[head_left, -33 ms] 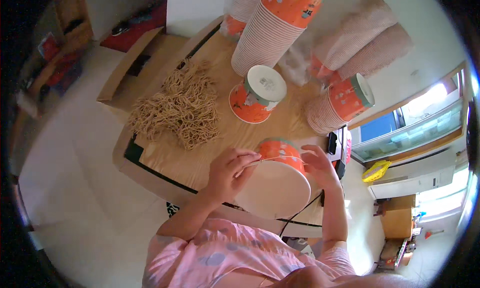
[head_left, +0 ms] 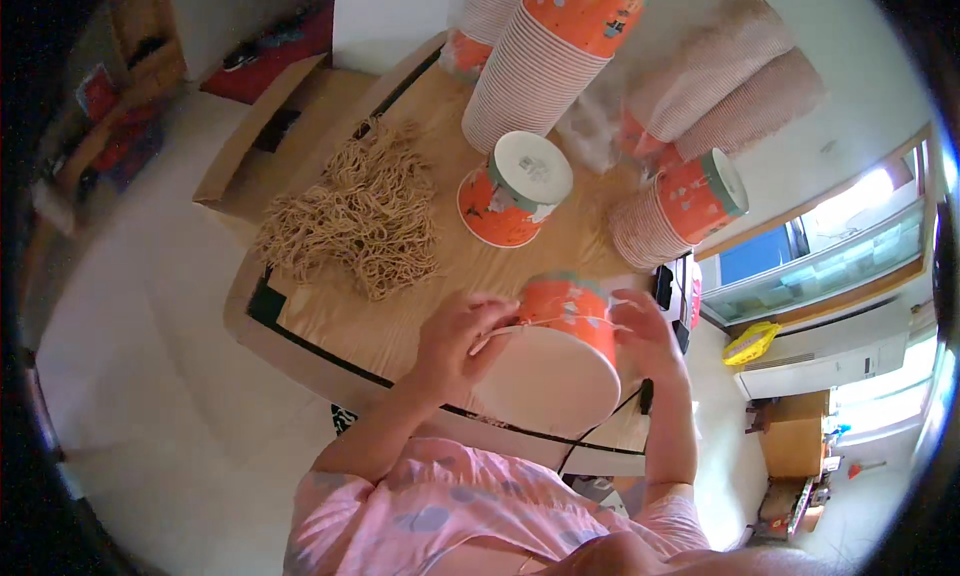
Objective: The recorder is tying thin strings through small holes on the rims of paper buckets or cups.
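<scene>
Left hand (head_left: 463, 341): pinching string (head_left: 562, 319).
Right hand (head_left: 646, 334): fingers curled; grip cannot be told.
Orange paper tub (head_left: 555, 361): between hands, over worktop (head_left: 335, 326) edge; mouth toward person, axis running away.

No lettering can be read: the grey print (head_left: 540, 166) on the base of the upturned tub (head_left: 515, 191), upper middle of the frame (a faint mark), is too small
</scene>
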The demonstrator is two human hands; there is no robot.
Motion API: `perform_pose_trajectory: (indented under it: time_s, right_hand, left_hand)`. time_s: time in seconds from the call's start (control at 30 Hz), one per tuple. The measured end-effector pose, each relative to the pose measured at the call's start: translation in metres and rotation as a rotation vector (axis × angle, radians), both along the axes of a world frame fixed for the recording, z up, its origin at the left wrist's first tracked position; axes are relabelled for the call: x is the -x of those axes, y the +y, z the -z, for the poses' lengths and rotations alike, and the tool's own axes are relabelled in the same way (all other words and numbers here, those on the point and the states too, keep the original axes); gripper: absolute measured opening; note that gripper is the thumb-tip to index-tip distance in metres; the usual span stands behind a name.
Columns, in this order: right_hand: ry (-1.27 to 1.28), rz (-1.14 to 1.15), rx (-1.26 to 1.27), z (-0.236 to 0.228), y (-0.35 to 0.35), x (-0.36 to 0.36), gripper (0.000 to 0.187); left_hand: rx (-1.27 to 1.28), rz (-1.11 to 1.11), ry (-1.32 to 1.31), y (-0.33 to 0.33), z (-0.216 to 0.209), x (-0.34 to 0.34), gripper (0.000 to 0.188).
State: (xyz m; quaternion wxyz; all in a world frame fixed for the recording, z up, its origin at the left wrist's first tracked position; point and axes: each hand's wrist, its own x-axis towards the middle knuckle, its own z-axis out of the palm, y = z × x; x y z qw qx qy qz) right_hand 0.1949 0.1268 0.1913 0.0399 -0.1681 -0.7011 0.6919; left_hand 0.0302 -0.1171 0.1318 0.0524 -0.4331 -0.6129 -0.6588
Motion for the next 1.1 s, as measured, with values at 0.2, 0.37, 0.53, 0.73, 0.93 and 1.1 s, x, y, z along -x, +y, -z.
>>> perform_pose_trajectory:
  time_s: [0.2, 0.37, 0.53, 0.73, 0.93, 1.1]
  right_hand:
    - [0.357, 0.621, -1.237, -0.071, 0.028, -0.02, 0.043]
    - [0.447, 0.692, -1.89, -0.14, 0.096, -0.027, 0.042]
    - [0.228, 0.767, -1.95, -0.14, 0.178, -0.026, 0.029]
    - [0.016, 0.629, -1.867, -0.11, 0.19, -0.001, 0.027]
    - [0.06, 0.646, -1.842, -0.113, 0.196, 0.004, 0.024]
    - [0.038, 0.588, -1.685, -0.115, 0.212, 0.01, 0.02]
  left_hand:
    - [0.124, -0.205, 0.032, 0.02, 0.073, 0.019, 0.024]
    - [0.247, -0.181, -0.099, 0.03, 0.133, 0.014, 0.008]
    - [0.277, -0.149, -0.139, 0.03, 0.128, 0.014, 0.007]
    - [0.294, -0.172, -0.049, 0.029, 0.126, 0.015, 0.006]
    - [0.307, -0.146, -0.055, 0.03, 0.127, 0.015, 0.005]
    - [0.326, -0.152, -0.111, 0.028, 0.126, 0.014, 0.005]
